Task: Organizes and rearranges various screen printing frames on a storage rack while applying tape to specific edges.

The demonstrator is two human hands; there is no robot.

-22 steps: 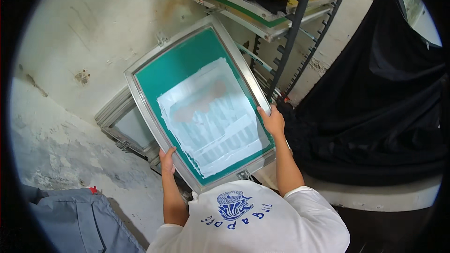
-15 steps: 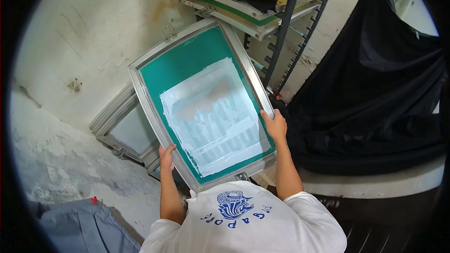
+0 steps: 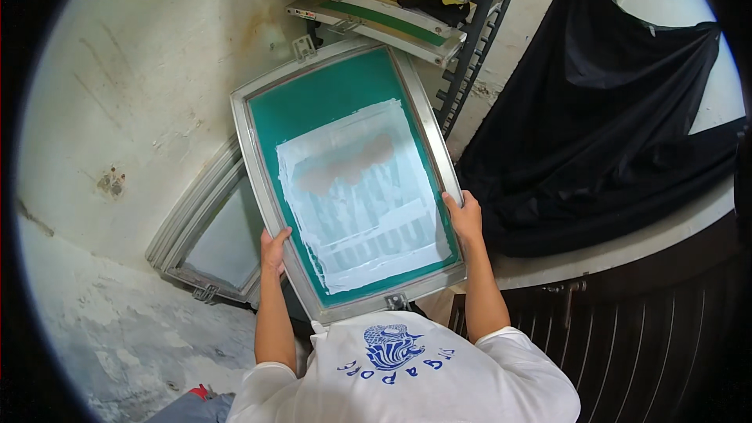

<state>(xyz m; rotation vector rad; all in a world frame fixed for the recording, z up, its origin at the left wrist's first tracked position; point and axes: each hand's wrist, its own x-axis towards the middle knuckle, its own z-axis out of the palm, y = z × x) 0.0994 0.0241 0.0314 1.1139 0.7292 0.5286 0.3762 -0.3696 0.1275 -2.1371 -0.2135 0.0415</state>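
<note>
Between my two hands is a silk screen printing frame (image 3: 345, 110), tilted in front of my chest. It has a silver metal rim and green mesh, with a whitish rectangular area carrying a faint design and a brownish smudge. My left hand (image 3: 274, 249) is closed on the left side rim, its thumb over the top face. Round the right side rim, lower down, my right hand (image 3: 464, 218) is wrapped with the thumb on the face. The fingers under the frame are hidden. Small metal clips sit at its top and bottom edges.
Several similar frames (image 3: 205, 223) lean at the wall on the left. Ahead, a dark rack (image 3: 470, 55) holds more frames (image 3: 376, 19) with yellow and green mesh. Black cloth (image 3: 580, 141) hangs at the right, above a dark slatted panel (image 3: 611, 329). Grey fabric (image 3: 188, 406) lies lower left.
My view has turned slightly to the right. The frame sits a bit more upright in my hands, and more of the dark slatted panel shows. Both hands keep their hold.
</note>
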